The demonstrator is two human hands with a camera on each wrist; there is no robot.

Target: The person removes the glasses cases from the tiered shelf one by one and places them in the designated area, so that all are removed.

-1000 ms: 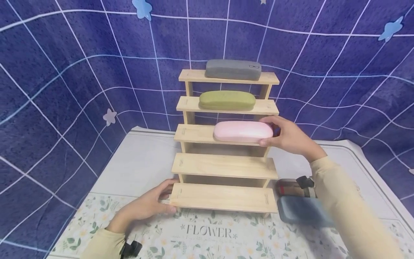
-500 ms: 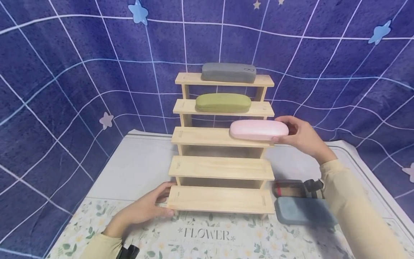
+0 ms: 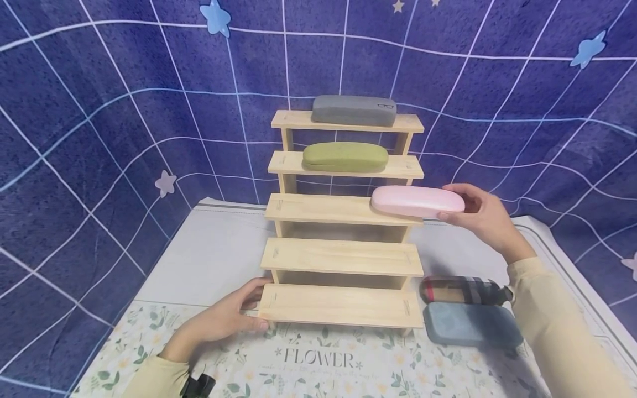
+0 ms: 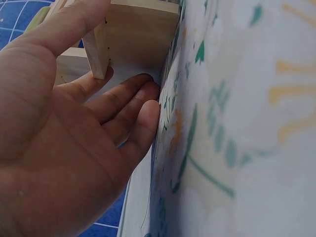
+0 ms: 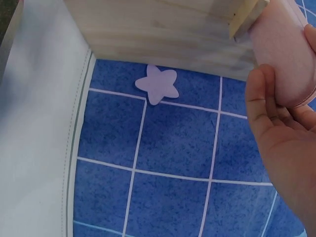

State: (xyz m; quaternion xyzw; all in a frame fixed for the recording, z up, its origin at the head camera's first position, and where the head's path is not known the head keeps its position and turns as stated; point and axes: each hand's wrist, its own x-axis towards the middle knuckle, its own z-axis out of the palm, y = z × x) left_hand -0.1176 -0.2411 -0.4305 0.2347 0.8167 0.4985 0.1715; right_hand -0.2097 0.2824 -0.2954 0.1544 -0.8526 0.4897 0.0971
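Observation:
A pink glasses case (image 3: 418, 201) lies with its left part on the middle step of a wooden stepped stand (image 3: 340, 257) and its right part past the step's end. My right hand (image 3: 485, 216) grips that right end between thumb and fingers; the right wrist view shows the case (image 5: 284, 54) in the hand. At the stand's lower left corner, my left hand (image 3: 224, 316) holds the end of the bottom step, thumb at the front. In the left wrist view its index finger touches the stand's side board (image 4: 96, 49). A green glasses case (image 3: 345, 157) and a grey one (image 3: 354, 110) sit on the two upper steps.
Right of the stand, a blue-grey glasses case (image 3: 470, 325) lies on the table in front of a plaid case (image 3: 460, 290), which is partly covered by the right wrist's camera. A flowered mat (image 3: 318, 381) covers the table's front. A blue gridded cloth (image 3: 124, 138) hangs behind.
My right hand has slid the pink glasses case to the right along the middle step, so that it now overhangs the end. The left hand has kept its place on the stand.

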